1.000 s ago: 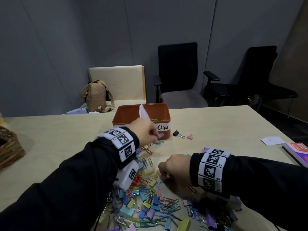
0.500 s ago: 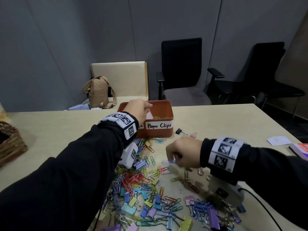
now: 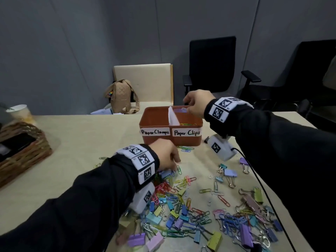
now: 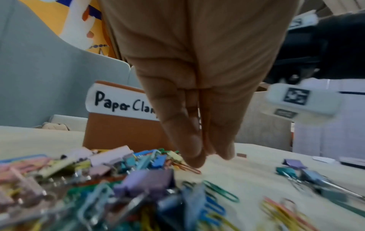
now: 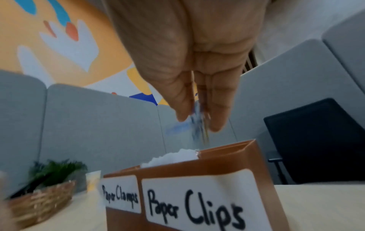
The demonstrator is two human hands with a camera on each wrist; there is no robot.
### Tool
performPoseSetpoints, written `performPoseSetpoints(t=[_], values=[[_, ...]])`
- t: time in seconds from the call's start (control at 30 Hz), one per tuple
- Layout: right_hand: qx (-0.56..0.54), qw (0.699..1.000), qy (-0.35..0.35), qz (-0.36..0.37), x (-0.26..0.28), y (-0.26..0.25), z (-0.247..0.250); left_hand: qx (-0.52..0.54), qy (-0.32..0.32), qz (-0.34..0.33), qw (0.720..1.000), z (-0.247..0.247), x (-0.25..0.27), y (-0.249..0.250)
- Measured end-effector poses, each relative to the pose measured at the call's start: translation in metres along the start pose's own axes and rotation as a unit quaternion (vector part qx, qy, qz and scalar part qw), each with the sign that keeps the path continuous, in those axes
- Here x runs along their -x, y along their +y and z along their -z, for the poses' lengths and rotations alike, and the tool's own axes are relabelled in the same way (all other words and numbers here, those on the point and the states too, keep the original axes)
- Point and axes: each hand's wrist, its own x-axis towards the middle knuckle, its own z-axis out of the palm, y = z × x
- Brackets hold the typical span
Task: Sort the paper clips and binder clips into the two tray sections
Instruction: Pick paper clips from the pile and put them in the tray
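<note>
Beige table (image 3: pixel 91 151) — scattered clips (image 3: pixel 181 206)

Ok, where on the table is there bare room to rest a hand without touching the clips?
Bare table lies between the wicker basket and the left hand, reaching back to the tray's left side. Another patch lies behind the right forearm, right of the tray. The near middle is crowded with the pile of clips.

The head view looks down and forward across the table (image 3: pixel 76 142) toward the far tray (image 3: pixel 154 140). Each wrist view looks low along its fingers, close; all three share the tray's labelled front
</note>
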Motion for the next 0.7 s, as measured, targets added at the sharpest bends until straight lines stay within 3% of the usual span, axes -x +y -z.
performPoseSetpoints(t=[0.07, 0.17, 0.23, 0.33, 0.4, 0.57, 0.7], values=[[0.020, 1.000, -0.013, 0.005, 0.004, -0.001, -0.003, -0.012, -0.035, 0.001, 0.999, -0.010, 0.003, 0.009], [0.079, 0.994, -0.033, 0.069, 0.027, 0.000, -0.003, -0.039, -0.081, -0.016, 0.996, -0.022, 0.005, 0.018], [0.152, 0.977, -0.117, 0.096, 0.050, 0.004, -0.002, -0.060, -0.099, -0.003, 0.993, -0.025, 0.006, 0.022], [0.221, 0.931, -0.279, 0.082, 0.087, 0.016, -0.009, -0.099, -0.095, 0.004, 0.991, -0.025, 0.005, 0.027], [0.234, 0.908, -0.337, 0.080, 0.107, 0.024, -0.018, -0.091, -0.090, 0.003, 0.992, -0.026, 0.005, 0.028], [0.291, 0.877, -0.366, 0.114, 0.134, 0.029, -0.037, -0.081, -0.079, -0.007, 0.994, -0.027, 0.002, 0.027], [0.278, 0.882, -0.352, 0.142, 0.140, 0.025, -0.043, -0.052, -0.084, -0.020, 0.995, -0.026, 0.003, 0.021]])
